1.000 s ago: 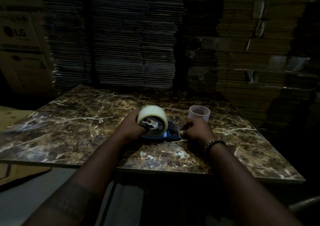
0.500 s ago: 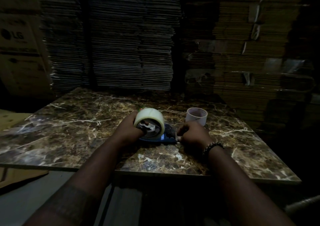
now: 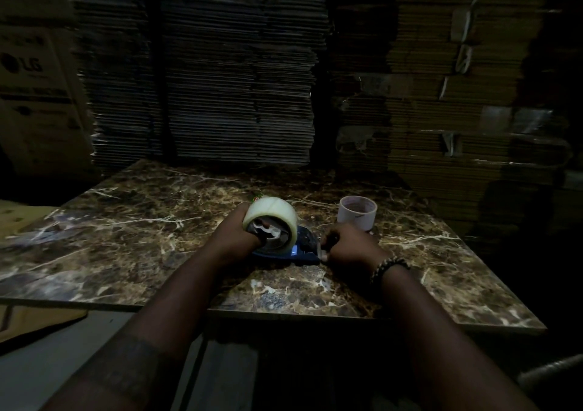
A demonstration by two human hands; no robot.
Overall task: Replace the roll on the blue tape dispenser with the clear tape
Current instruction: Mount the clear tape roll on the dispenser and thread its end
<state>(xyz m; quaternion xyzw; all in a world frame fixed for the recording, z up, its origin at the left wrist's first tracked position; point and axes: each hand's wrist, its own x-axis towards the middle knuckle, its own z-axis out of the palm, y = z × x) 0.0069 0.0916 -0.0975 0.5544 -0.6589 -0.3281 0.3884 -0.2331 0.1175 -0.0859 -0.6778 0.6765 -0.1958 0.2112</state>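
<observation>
Far left: LG box (image 3: 28,73) in shadow, flat cardboard stack (image 3: 202,73) behind. Marble table (image 3: 132,231) in front, dimly lit. Near table centre: left hand (image 3: 235,237) wrapped around the tape (image 3: 273,221), fingers closed on the roll's left side — roll upright, tilted slightly, seated over the dispenser (image 3: 299,249). Dispenser blue, lying on the table under and just right of the roll, touching it. Right hand (image 3: 350,246) curled shut against the dispenser's right end; what the fingertips pinch cannot be told in this light. Bracelet (image 3: 389,267) on the right wrist. Empty core (image 3: 358,213) standing on the table just behind the right hand — apart from the dispenser.
</observation>
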